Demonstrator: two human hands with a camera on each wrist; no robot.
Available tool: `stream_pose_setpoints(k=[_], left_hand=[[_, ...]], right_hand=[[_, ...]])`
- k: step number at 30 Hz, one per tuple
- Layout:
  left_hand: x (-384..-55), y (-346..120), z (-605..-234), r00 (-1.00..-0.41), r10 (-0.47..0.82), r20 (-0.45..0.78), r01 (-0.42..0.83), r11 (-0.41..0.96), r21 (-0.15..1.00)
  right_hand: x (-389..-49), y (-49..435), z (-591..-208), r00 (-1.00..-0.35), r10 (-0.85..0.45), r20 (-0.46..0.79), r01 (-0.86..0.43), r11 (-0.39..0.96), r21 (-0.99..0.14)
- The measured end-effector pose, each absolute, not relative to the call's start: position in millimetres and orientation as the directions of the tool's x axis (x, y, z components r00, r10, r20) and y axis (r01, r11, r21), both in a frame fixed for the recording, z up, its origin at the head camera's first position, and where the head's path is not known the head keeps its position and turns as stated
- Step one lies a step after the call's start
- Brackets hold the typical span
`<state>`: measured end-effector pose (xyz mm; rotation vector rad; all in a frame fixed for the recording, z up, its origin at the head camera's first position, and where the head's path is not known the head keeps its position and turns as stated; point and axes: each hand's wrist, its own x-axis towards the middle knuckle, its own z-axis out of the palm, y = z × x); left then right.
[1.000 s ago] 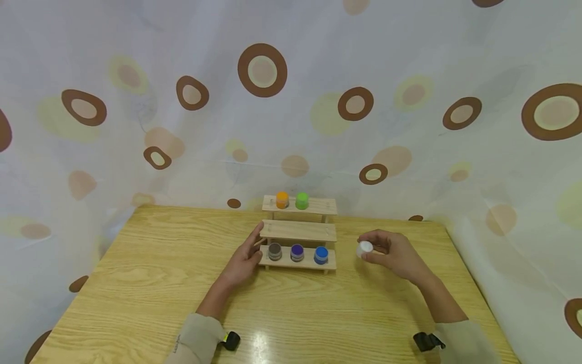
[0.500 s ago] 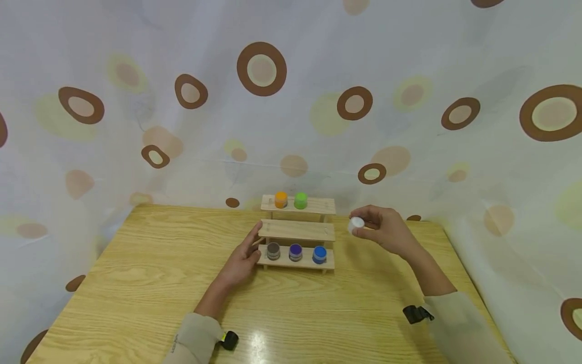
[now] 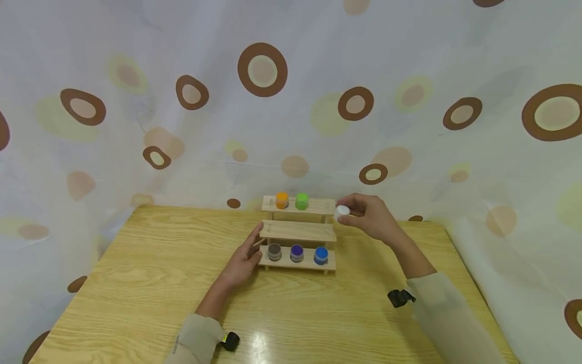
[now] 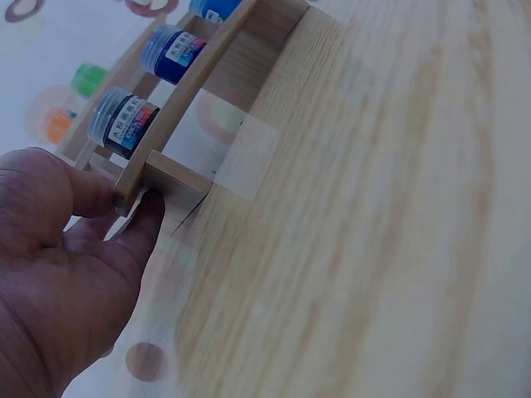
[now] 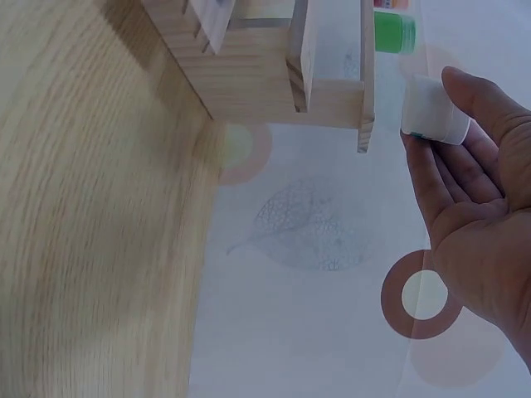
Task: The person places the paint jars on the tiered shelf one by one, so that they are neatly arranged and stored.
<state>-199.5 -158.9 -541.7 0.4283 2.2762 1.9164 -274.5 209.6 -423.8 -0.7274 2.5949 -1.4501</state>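
Observation:
A three-tier wooden rack (image 3: pixel 297 230) stands near the back of the table. My left hand (image 3: pixel 240 264) grips its left end, thumb and fingers around the end of the lowest shelf in the left wrist view. Between thumb and fingers my right hand (image 3: pixel 374 218) pinches a small white paint jar (image 5: pixel 433 110), held up just beyond the right end of the top shelf. An orange jar (image 3: pixel 282 200) and a green jar (image 3: pixel 302 201) stand on the top shelf. Along the bottom shelf sit a dark brown or black jar (image 3: pixel 275 252), a purple jar (image 3: pixel 297 253) and a blue jar (image 3: pixel 321 255).
The wooden table (image 3: pixel 318 313) spreads in front of the rack. Behind and on both sides hangs a pale sheet (image 3: pixel 204 151) with brown and beige circles, close behind the top shelf. The middle shelf (image 3: pixel 313 232) bears no jars.
My right hand has carried the white paint jar up and leftward, from beside the lower shelves to the top shelf's right end. The left hand keeps its hold on the rack.

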Motion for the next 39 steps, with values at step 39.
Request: stream_pose_setpoints(k=[39], left_hand=[[-201, -147, -541, -0.951, 0.298, 0.085, 0.140, 0.168, 0.976]], right_hand=[[-313, 170, -429, -0.920, -0.367, 0.135, -0.310, 0.476, -0.823]])
